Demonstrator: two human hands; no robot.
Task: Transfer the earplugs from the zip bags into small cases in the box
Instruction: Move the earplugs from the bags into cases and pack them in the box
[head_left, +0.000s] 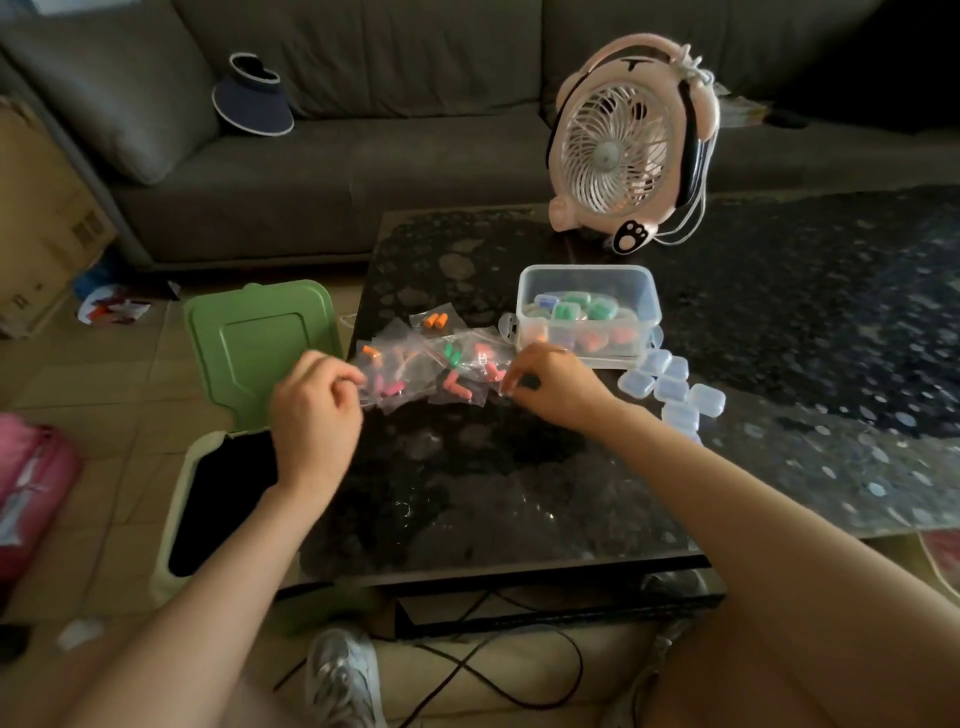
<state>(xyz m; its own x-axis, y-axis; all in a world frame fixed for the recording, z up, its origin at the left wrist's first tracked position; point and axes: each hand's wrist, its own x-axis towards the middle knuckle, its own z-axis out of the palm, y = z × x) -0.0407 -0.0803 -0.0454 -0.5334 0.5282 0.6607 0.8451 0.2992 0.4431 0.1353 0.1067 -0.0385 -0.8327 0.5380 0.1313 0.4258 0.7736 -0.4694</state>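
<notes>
Several small clear zip bags (415, 369) with orange, pink and green earplugs lie in a loose pile on the dark table (467, 493). My left hand (314, 410) is at the pile's left edge, fingers curled against a bag with pink earplugs. My right hand (550, 384) pinches the right edge of a bag with pink earplugs. Behind it stands a clear plastic box (589, 312) with filled small cases inside. Several empty translucent blue cases (672, 389) lie to the right of my right hand.
A pink desk fan (623, 150) stands behind the box. A green bin (218, 493) with its lid up sits left of the table. A grey sofa (363, 130) with a navy visor (254, 98) is at the back. Cables run under the table.
</notes>
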